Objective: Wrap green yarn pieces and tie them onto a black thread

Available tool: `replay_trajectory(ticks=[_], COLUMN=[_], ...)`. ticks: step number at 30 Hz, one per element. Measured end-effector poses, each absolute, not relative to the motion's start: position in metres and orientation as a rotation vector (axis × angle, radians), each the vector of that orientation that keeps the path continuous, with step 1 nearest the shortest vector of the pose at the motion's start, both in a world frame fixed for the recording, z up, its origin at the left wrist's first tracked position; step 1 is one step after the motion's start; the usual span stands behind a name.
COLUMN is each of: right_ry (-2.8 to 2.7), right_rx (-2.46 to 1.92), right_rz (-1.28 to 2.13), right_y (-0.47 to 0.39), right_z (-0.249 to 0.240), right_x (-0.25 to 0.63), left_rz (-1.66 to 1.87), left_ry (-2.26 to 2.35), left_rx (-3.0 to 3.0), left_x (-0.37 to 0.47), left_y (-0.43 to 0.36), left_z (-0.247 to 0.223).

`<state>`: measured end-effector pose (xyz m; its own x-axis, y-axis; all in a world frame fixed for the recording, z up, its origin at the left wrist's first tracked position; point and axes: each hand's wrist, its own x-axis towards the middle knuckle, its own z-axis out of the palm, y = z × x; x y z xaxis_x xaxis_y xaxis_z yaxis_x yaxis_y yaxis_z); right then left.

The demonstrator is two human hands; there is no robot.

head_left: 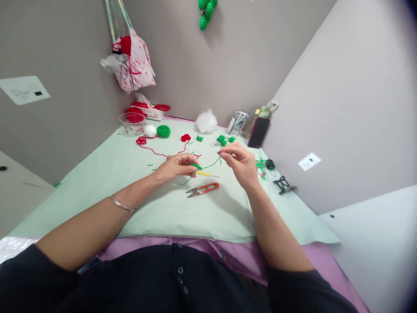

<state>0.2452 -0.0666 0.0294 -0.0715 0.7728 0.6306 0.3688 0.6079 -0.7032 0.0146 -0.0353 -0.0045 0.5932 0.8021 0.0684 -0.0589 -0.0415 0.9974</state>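
Note:
My left hand (180, 167) pinches a small green crocheted piece (196, 166) between thumb and fingers. A green strand (211, 164) runs from that piece up to my right hand (237, 160), whose thumb and forefinger are pressed together at its end; a needle there is too small to make out. Just below the green piece lies a yellow-handled crochet hook (203, 173), its metal tip pointing right. Orange thread snips (203, 190) rest on the pale green cloth nearer to me, blades toward the left.
Behind my hands are a green yarn ball (163, 131), white stuffing (206, 121), red flower pieces (185, 138) and green pieces (223, 140). A clear tub (132, 125) stands back left; a phone (259, 132) leans on a bottle back right. A black stand (284, 185) lies right.

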Motion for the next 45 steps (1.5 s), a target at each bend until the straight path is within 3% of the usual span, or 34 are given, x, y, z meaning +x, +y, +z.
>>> replay_trajectory(ticks=[7,16,45], right_ry=[-2.124,-2.193,-2.005], right_rx=[-1.031,-1.019,-1.066], right_rz=[0.132,0.073,0.473], right_y=[-0.07,-0.068,-0.071], right_z=[0.021,0.018,0.008], right_x=[0.239,0.242,0.221], left_rz=[0.76,0.77,0.669], left_ry=[0.677,0.699,0.634], left_rx=[1.48,1.474,1.431], left_x=[0.015,0.016,0.016], left_y=[-0.038,-0.039,-0.036], left_z=[0.0,0.003,-0.005])
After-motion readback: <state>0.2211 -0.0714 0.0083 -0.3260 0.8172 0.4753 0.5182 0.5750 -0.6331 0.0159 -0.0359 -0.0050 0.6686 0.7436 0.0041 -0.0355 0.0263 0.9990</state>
